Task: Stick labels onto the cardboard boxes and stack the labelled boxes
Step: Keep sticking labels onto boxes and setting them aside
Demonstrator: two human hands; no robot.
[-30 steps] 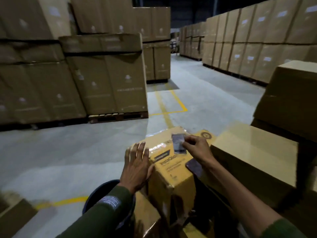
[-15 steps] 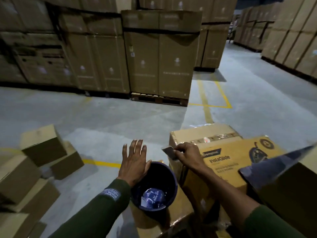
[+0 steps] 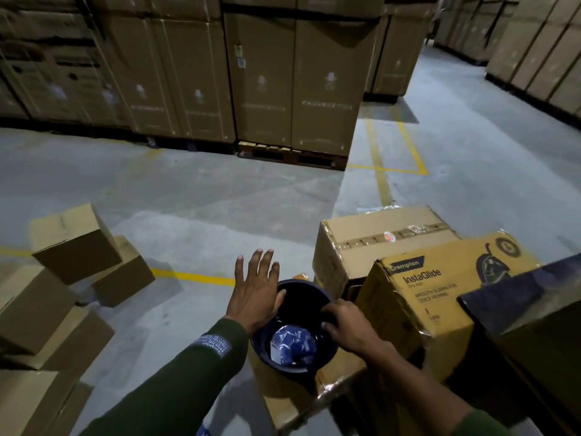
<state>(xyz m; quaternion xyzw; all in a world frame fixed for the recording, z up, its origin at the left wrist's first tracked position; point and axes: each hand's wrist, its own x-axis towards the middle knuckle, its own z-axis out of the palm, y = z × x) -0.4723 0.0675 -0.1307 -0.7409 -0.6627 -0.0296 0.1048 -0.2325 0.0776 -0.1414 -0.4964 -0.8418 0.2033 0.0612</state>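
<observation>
Item: our left hand [image 3: 256, 295], fingers spread, against the bucket [image 3: 294, 335] rim. Right hand [image 3: 347, 328] curled at its mouth, grip unclear. Printed box [image 3: 440, 297] just right of it, nearer that hand.

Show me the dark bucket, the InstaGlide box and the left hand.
dark bucket [image 3: 309, 286]: head view, far inner wall.
InstaGlide box [image 3: 440, 297]: head view, printed face.
left hand [image 3: 256, 292]: head view, back of hand.

Dim warehouse: grey concrete floor [image 3: 220, 196], yellow floor lines [image 3: 382, 171], wooden pallet [image 3: 292, 154].
</observation>
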